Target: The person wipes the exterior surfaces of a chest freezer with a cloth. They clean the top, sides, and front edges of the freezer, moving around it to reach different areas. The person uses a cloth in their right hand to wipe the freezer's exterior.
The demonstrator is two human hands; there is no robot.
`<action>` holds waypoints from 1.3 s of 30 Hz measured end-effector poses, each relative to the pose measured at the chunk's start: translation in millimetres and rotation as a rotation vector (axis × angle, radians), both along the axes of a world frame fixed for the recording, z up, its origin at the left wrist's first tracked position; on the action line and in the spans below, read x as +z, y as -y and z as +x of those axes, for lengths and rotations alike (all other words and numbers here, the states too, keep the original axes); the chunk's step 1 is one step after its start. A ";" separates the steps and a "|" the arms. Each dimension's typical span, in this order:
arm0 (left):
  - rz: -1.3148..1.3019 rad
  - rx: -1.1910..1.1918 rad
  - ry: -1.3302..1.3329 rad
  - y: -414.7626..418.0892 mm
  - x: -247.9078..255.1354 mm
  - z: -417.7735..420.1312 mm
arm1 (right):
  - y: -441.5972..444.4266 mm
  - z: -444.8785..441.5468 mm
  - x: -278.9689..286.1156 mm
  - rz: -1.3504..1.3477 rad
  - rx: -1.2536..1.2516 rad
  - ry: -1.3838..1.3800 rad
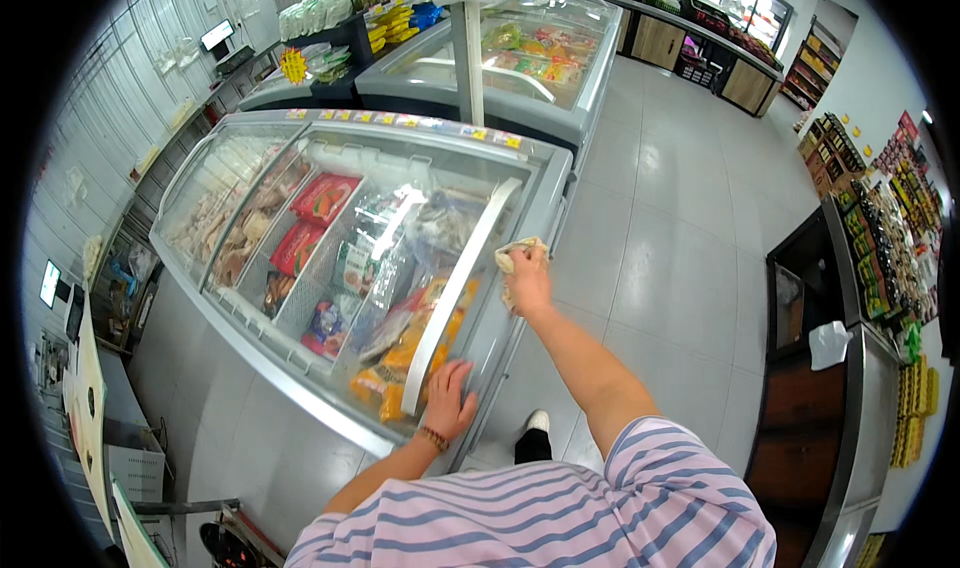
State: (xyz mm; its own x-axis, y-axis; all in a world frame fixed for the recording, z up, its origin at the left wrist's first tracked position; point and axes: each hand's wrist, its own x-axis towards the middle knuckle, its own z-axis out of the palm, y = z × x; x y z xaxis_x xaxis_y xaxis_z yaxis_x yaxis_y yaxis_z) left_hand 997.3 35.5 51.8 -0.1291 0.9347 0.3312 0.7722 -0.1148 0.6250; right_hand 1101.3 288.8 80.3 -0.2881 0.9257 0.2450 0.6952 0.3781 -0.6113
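Observation:
My right hand [529,277] grips a crumpled pale cloth [519,254] against the grey end rim [487,335] of a glass-topped chest freezer. With fingers spread, my left hand [450,397] rests near that same end, beside the lower part of the white curved handle [457,290] on the sliding glass lid [382,268]. Whether it touches the handle is hard to tell. Beneath the glass, wire dividers separate frozen goods: orange bags [397,365] nearest my left hand, red packets [324,199] further left, and pale meat pieces [251,227] past them.
A second chest freezer [525,95] stands behind, with a grey post [471,65] between the two. Tiled floor [660,215] runs along the right. Dark wood cabinets [799,418] and stocked shelves [874,260] line the far right. A counter with a screen [51,283] stands at left.

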 end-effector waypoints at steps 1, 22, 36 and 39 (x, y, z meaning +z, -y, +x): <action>0.024 0.005 0.005 -0.9 1.0 -0.6 | 22.8 0.0 0.2 0.000 0.029 0.017; 0.053 0.243 0.076 140.4 -4.6 -61.7 | 344.9 8.2 -45.5 0.097 0.681 0.136; 0.113 -0.030 -0.053 92.3 21.0 -46.7 | 284.1 164.0 -135.4 -0.953 -0.034 -0.440; 0.141 -0.138 -0.095 42.1 35.5 -29.9 | 253.0 162.3 -140.7 -1.009 -0.117 -0.557</action>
